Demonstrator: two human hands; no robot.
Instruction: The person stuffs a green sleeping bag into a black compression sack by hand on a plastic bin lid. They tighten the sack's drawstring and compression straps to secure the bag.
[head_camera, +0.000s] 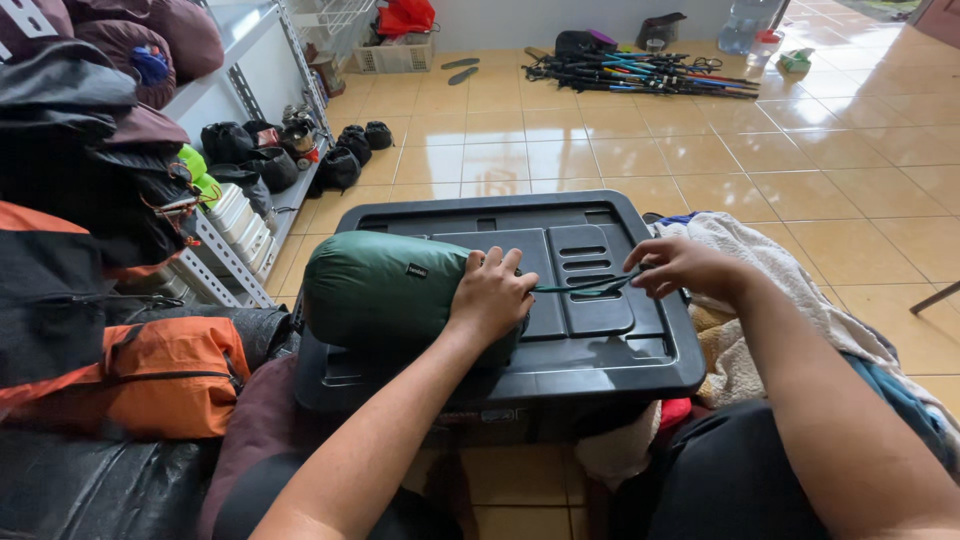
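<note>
One green stuff sack (385, 292), two hands (490, 297).

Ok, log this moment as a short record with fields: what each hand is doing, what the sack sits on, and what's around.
left hand: the left hand presses on the mouth end of the green stuff sack
right hand: the right hand pinches the green drawcord, pulled out taut from the sack
support: the sack lies on its side on the black bin lid
left of the bin: orange and black bag, metal shelf with dark pouches
right of the bin: pile of cloth
far floor: bundle of poles on tan tiles
</note>
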